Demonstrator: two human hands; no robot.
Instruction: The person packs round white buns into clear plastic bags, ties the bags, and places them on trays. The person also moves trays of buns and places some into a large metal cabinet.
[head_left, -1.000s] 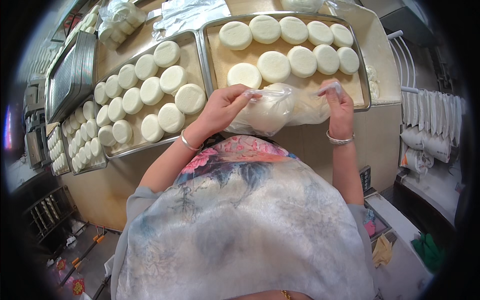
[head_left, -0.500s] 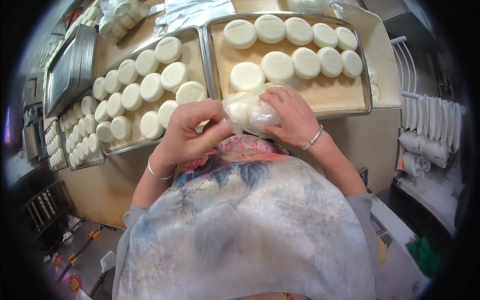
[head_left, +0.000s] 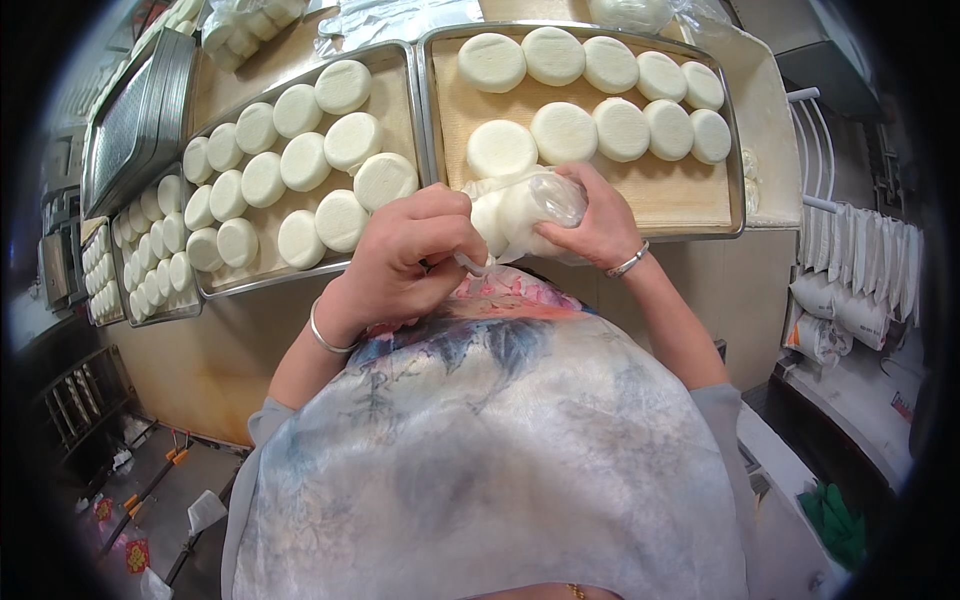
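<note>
Bag of clear plastic, packed with round white cakes, sits between my two hands at the near edge of the right tray, just above my chest.

Layout, from left to right:

1. Far left: a small tray carries rows of little white cakes; a dark mesh rack stands above it.
2. Left of centre: a metal tray lined with tan paper holds about a dozen and a half round white cakes in slanted rows.
3. My left hand is closed, fingers curled tight around the twisted neck of the bag at its lower left end. A thin bangle rings that wrist.
4. The bag lies tilted, its neck low on the left and its body rising to the right. I count at least two cakes inside; I cannot tell the exact number.
5. My right hand is wrapped around the upper right end of the bag, fingers closed on the plastic. A bracelet sits on that wrist.
6. The right tray carries ten loose cakes in two rows, apart from the bag.
7. Far right: a stack of white sacks rests beside the desk.
</note>
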